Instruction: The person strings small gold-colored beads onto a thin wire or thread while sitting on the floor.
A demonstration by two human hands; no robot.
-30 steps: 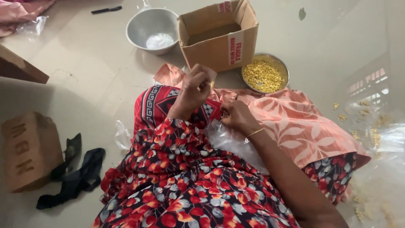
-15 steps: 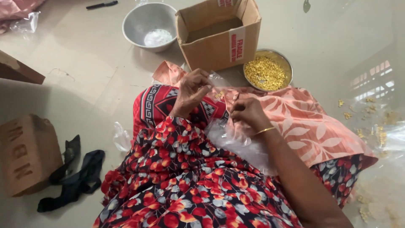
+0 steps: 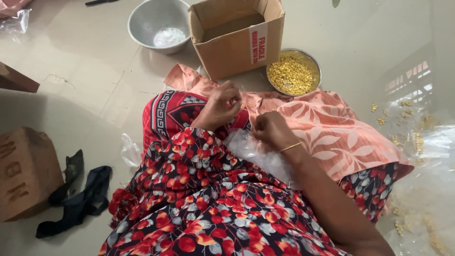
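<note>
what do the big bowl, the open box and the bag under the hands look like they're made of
The big bowl looks like metal, dull grey with a soft sheen, probably steel or aluminium. The open box is brown corrugated cardboard, matte, with folded flaps. The bag on the lap by the left hand and right hand looks like thin clear plastic film: crinkled, glossy, see-through.

The dress [image 3: 204,199] is red and dark with leaf prints. The cloth [image 3: 327,128] is peach with pale leaves. The bowl [image 3: 293,75] holds yellow grains.
</note>
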